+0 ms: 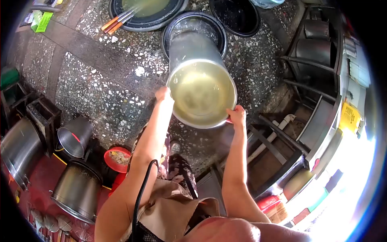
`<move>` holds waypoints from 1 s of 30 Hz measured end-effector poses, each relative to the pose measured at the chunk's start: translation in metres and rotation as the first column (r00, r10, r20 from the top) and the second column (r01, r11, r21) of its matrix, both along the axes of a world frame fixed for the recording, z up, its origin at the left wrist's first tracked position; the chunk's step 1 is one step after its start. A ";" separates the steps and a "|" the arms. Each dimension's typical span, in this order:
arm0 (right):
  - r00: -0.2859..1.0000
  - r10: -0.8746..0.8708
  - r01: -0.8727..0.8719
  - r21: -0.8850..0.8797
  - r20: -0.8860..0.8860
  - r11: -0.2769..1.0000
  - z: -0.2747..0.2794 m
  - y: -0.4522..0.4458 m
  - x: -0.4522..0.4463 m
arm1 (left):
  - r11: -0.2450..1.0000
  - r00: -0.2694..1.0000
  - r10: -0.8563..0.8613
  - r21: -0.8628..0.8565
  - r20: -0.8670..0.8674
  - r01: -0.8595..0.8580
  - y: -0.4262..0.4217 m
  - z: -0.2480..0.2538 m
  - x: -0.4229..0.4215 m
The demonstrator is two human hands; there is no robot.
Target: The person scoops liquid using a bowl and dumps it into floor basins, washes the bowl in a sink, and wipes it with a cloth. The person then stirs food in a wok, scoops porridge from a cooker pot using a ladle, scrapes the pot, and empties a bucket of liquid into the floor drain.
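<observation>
A large silver metal pot (191, 52) leans with its round mouth toward me. Its far end overlaps a black basin (166, 42); I cannot tell whether they touch. The pot's inside looks pale yellow and shiny, and whether liquid is in it is unclear. My left hand (163, 95) grips the rim on the left side, fingers closed. On the lower right of the rim, my right hand (238, 114) is closed too. A small pink patch shows under its fingers, too small to name.
Another black basin (161, 25) holds cloudy liquid and several wooden-handled tools (117, 22). An empty-looking black tub (236, 18) sits at the top. Metal pots (78, 187) and a red bowl (117, 159) stand at left. A metal rack (310, 60) lines the right.
</observation>
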State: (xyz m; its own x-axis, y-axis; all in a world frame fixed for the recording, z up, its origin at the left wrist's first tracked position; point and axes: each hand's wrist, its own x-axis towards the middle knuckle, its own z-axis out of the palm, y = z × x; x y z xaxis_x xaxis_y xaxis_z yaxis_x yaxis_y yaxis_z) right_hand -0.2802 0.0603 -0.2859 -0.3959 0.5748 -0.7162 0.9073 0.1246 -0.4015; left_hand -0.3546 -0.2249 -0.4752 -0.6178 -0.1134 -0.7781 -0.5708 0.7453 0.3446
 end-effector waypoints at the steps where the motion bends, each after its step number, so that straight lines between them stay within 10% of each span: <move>1: 1.000 -0.016 0.016 0.010 -0.011 1.000 0.005 0.003 -0.004 | 0.967 0.969 -0.246 -0.065 -0.003 0.245 0.003 -0.015 0.006; 3: 0.999 -0.033 0.033 -0.008 -0.016 0.999 0.013 0.014 -0.012 | 0.930 0.930 -0.362 0.043 -0.062 0.365 0.004 -0.057 0.024; 5: 0.998 -0.023 0.025 0.032 -0.050 0.999 0.024 0.023 -0.021 | 0.868 0.946 0.267 0.381 0.183 -0.318 0.018 -0.008 0.009; 6: 0.997 -0.046 0.048 0.034 -0.068 0.998 0.035 0.025 -0.030 | 0.544 0.674 0.591 0.398 0.444 -0.739 0.029 0.029 -0.005; 8: 0.995 0.039 -0.030 0.103 -0.088 0.994 0.050 0.036 -0.046 | 0.166 0.307 0.726 0.276 0.616 -0.947 0.045 0.091 -0.032; 14: 0.944 0.278 -0.215 0.309 -0.177 0.926 0.130 0.039 -0.128 | 0.146 0.414 0.648 0.429 0.639 -0.891 0.065 0.126 -0.037; 15: 0.920 0.357 -0.282 0.358 -0.164 0.890 0.149 0.029 -0.143 | 0.741 0.974 0.226 0.647 0.009 -0.179 0.067 0.119 -0.027; 16: 0.889 0.432 -0.342 0.409 -0.151 0.846 0.170 0.016 -0.158 | 0.713 0.694 -0.500 0.210 -0.517 0.669 0.070 0.119 -0.018; 18: 0.739 0.674 -0.529 0.612 -0.009 0.588 0.201 -0.014 -0.183 | 0.783 0.838 -0.406 0.334 -0.364 0.525 0.090 0.159 0.000; 20: 0.533 0.842 -0.606 0.733 0.085 0.309 0.244 -0.067 -0.185 | 0.691 0.624 -0.213 0.336 -0.752 0.640 0.115 0.143 0.033; 27: 0.253 0.931 -0.614 0.788 0.264 -0.057 0.297 -0.198 -0.078 | 0.089 0.983 0.183 0.995 0.030 -0.047 0.163 0.132 0.175; 29: 0.165 0.972 -0.685 0.729 0.169 -0.010 0.284 -0.228 -0.034 | 0.451 0.922 0.226 0.873 -0.314 0.187 0.102 0.173 0.219; 30: 0.099 0.992 -0.756 0.654 0.074 0.026 0.277 -0.245 -0.008 | 0.830 0.745 0.027 0.431 -0.667 0.355 0.049 0.217 0.252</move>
